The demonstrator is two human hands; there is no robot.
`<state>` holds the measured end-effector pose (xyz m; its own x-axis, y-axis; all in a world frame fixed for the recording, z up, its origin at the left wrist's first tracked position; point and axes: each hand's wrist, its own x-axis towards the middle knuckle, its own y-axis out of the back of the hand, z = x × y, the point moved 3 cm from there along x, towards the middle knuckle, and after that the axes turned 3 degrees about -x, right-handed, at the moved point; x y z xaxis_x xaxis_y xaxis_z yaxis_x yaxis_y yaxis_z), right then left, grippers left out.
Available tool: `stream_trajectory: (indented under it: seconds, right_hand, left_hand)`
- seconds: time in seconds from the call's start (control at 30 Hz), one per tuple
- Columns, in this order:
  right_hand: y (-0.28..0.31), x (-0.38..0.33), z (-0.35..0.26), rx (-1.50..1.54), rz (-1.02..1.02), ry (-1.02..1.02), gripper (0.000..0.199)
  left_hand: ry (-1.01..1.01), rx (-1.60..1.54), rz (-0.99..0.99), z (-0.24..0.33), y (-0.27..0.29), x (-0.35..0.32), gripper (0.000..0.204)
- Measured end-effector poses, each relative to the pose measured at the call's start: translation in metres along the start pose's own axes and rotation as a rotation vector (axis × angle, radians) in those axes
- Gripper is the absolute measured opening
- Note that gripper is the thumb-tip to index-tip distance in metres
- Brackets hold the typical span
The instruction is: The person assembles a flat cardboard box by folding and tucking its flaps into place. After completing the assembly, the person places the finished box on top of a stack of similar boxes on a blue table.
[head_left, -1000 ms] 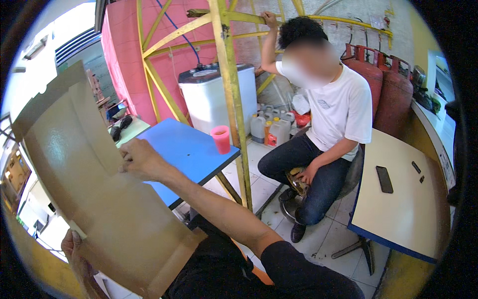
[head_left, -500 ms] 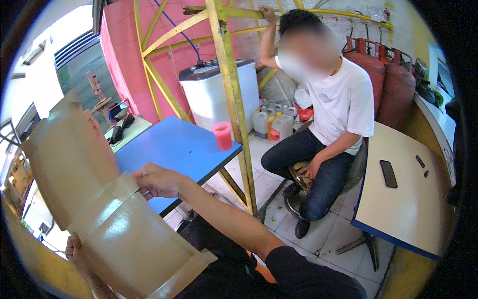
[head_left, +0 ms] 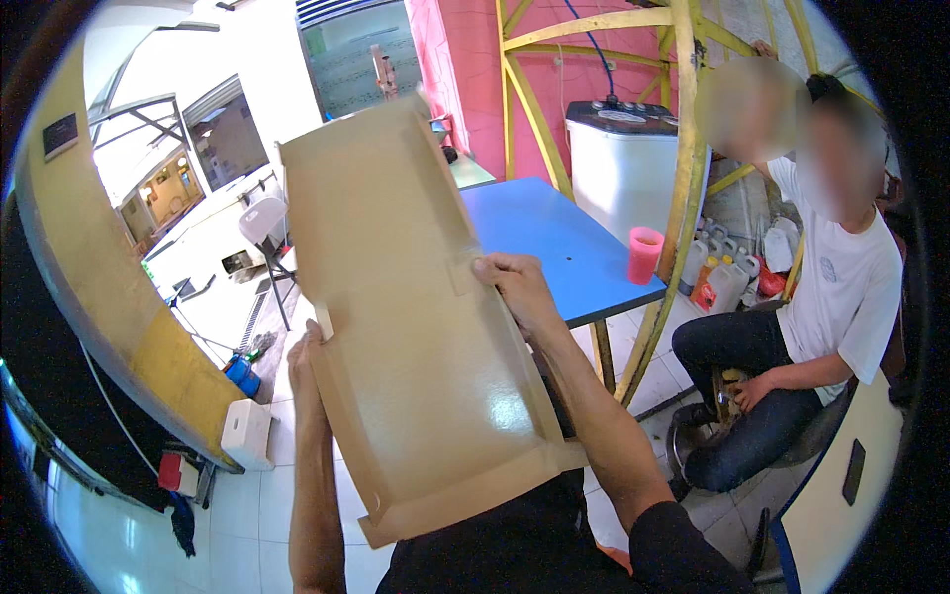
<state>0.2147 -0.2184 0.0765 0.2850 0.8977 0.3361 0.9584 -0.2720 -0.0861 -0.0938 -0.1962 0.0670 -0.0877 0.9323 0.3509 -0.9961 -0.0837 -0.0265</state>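
Note:
In front of me I hold up a long brown paperboard sheet (head_left: 416, 317), glossy on the side facing me, with crease lines and narrow flaps along its edges. My left hand (head_left: 309, 361) pinches its left edge around mid-height, thumb on the near side. On the opposite edge, slightly higher up, my right hand (head_left: 517, 289) grips it with the thumb in front; the other fingers are partly hidden. The sheet leans a little to the left at its top, and its lower end hangs over my dark clothes.
Beyond the sheet stands a blue table (head_left: 554, 233) with a pink cup (head_left: 645, 255) at its corner. A yellow metal post (head_left: 683, 198) rises beside it. A seated person (head_left: 831, 267) is at the right, near a cream table (head_left: 841, 535). White stool (head_left: 247, 434) and folding chair (head_left: 265, 223) stand left.
My view has swung left, bringing the sheet to the middle. It now looks flatter and more upright. My right hand's grip has moved from the sheet's middle fold area to its right edge.

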Motion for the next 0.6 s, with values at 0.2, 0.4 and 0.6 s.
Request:
stream_trajectory:
  seconds: [0.2,0.4,0.6]
  right_hand:
    - [0.029,-0.021,0.049,-0.088,0.185,-0.074,0.029]
    - [0.044,-0.039,0.086,0.153,0.162,-0.096,0.030]
    - [0.055,-0.080,0.124,0.326,0.056,-0.522,0.039]
  left_hand:
    - [0.326,-0.193,-0.200,-0.059,-0.023,-0.043,0.052]
    - [0.435,-0.274,-0.282,-0.107,-0.049,-0.044,0.039]
    - [0.517,-0.181,-0.251,-0.145,-0.047,-0.038,0.038]
